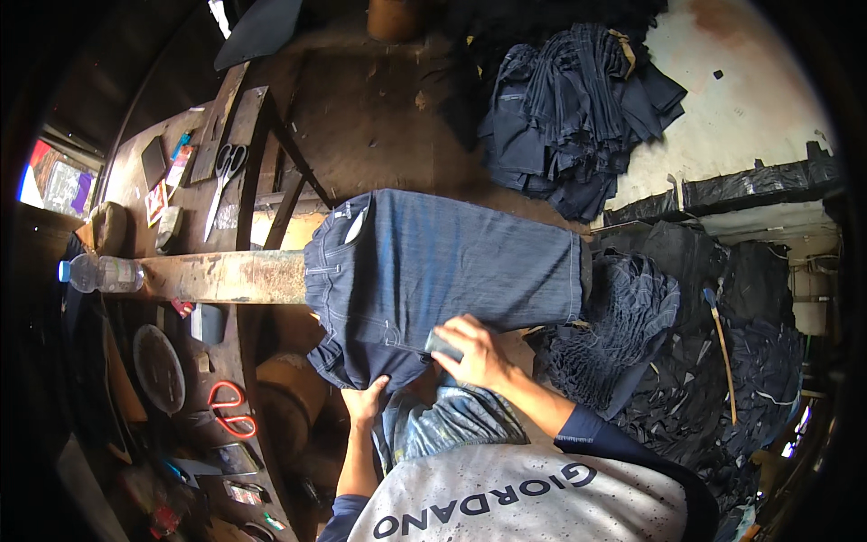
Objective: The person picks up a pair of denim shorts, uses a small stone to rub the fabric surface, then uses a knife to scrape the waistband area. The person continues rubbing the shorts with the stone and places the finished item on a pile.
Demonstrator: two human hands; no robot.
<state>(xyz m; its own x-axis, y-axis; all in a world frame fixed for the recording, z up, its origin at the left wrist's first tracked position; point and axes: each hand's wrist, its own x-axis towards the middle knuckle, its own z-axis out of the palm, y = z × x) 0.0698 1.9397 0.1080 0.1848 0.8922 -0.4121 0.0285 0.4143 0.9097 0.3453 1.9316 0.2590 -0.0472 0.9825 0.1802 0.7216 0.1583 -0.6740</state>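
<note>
We see a wide, worn brown wooden workbench filling the upper middle of the view. To the right, a large heap of dark navy cut fabric pieces spreads down the side, and a second stack of folded dark blue cloth sits at the bench's far end.

Across the middle lies a pair of blue denim shorts, spread flat over a rusty horizontal beam, waistband to the left and leg hem to the right.

The right hand rests on the shorts' near edge, fingers curled around a small grey block-like object pressed against the denim. The left hand grips the lower waistband corner from beneath, thumb over the cloth and fingers closed under it.

On the left ledge we note long silver scissors, a clear plastic water bottle with a blue cap, and, lower down, red-handled scissors.
</note>
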